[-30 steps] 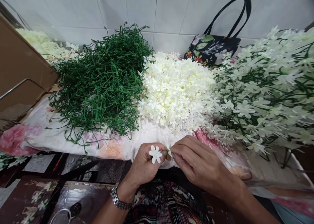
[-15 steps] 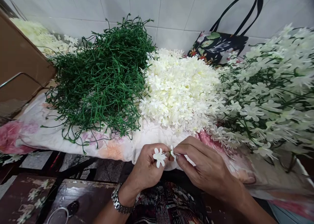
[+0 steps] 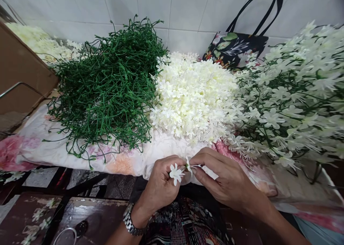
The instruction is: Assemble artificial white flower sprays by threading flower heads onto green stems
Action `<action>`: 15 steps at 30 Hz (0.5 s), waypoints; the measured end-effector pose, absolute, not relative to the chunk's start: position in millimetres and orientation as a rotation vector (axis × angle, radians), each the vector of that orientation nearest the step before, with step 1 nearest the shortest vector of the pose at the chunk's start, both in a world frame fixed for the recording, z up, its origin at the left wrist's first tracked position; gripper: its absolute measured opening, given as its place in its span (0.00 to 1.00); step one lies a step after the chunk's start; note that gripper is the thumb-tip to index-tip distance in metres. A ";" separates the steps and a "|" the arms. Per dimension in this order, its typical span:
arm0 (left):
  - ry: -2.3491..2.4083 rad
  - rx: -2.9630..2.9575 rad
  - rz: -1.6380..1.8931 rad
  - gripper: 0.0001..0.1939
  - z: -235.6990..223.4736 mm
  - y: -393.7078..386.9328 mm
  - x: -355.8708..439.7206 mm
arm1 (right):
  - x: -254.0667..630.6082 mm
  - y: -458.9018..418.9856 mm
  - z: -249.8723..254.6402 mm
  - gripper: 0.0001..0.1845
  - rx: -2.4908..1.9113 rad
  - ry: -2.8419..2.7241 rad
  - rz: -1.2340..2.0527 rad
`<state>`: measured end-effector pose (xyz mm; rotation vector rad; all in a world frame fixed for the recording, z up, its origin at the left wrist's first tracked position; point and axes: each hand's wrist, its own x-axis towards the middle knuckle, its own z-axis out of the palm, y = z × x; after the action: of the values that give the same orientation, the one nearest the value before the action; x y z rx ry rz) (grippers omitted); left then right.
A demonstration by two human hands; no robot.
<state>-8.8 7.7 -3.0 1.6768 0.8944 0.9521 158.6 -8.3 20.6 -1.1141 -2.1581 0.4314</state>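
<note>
My left hand (image 3: 162, 180), with a metal watch on its wrist, is closed around an artificial flower stem, mostly hidden in the fist. One open white flower (image 3: 176, 174) sticks out in front of its fingers. A second white blossom (image 3: 188, 167) sits at a green stem tip between both hands. Thumb and forefinger of my right hand (image 3: 223, 177) pinch thin white stamens at that blossom's right side. Beyond the hands lie a heap of green plastic stems (image 3: 107, 83) and a pile of loose white blossoms (image 3: 193, 94).
On the right stands a large bunch of assembled white flowers (image 3: 292, 98). A floral handbag (image 3: 236, 48) leans on the tiled wall. A cardboard box (image 3: 24, 66) is at the left. Floral cloth (image 3: 158, 155) covers the work surface, with brown boards (image 3: 94, 216) below.
The view has shifted slightly. My right fingers have drawn a little away from the blossom, and white stamens now show between them and it. My left hand keeps its grip.
</note>
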 end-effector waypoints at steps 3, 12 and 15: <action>0.926 1.798 1.061 0.10 -6.7 4.3 -6.9 | 158.8 -9.5 24.8 0.04 -1.143 -2.092 0.458; 0.931 1.970 1.189 0.09 -15.7 -2.8 -2.6 | 154.6 -11.8 20.6 0.07 -1.212 -2.012 0.513; 0.967 1.996 1.178 0.10 -16.2 -4.3 -1.1 | 153.7 -12.8 19.1 0.06 -1.232 -1.988 0.528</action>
<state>-1.1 -4.3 -16.2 1.9962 0.9673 1.1782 153.7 -12.8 19.1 -1.2325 -1.9882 0.5277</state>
